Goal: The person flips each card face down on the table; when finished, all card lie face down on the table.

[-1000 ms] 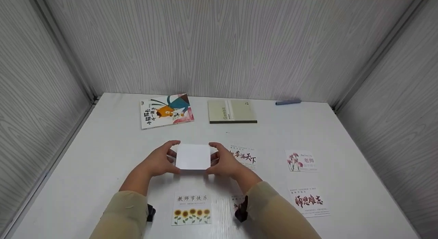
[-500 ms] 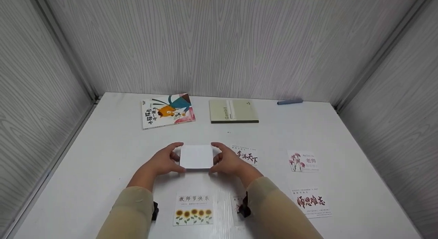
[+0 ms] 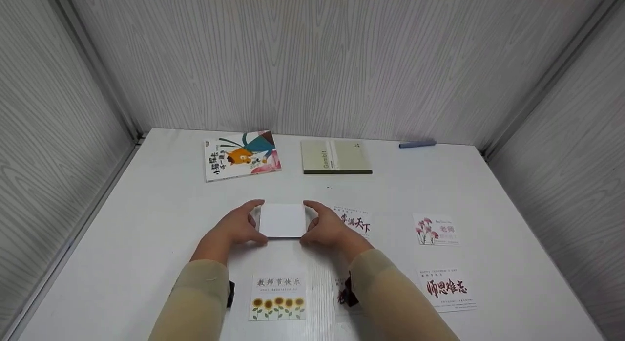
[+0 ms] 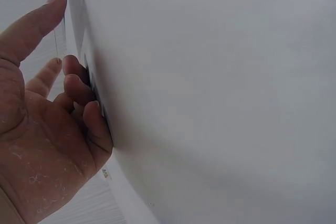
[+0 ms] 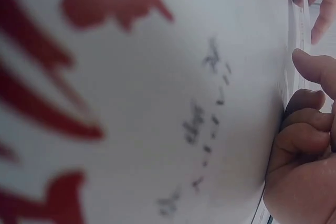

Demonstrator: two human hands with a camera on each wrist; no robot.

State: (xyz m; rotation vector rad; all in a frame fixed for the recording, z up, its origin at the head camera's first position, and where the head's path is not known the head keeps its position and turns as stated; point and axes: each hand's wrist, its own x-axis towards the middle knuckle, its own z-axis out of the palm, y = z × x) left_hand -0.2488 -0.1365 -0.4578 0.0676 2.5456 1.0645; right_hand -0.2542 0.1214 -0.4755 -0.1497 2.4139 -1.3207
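A small stack of white cards (image 3: 282,220) sits mid-table, blank side up, squeezed between both hands. My left hand (image 3: 238,227) grips its left edge with thumb in front and fingers (image 4: 79,85) curled against the side. On the right edge my right hand (image 3: 326,227) pinches the same stack, its fingers (image 5: 302,129) bent against the cards. Whether the stack rests on the white table (image 3: 146,219) or hovers just above it cannot be told.
Printed cards lie around: a sunflower card (image 3: 278,297) near me, a calligraphy card (image 3: 355,223) beside my right hand, a flower card (image 3: 436,229) and a red-lettered card (image 3: 447,288) at right. An illustrated book (image 3: 241,156), a green notebook (image 3: 335,157) and a blue pen (image 3: 416,144) lie at the back.
The hands have squeezed the white stack narrower and squarer, and shifted it slightly to the right. The view has drifted a little.
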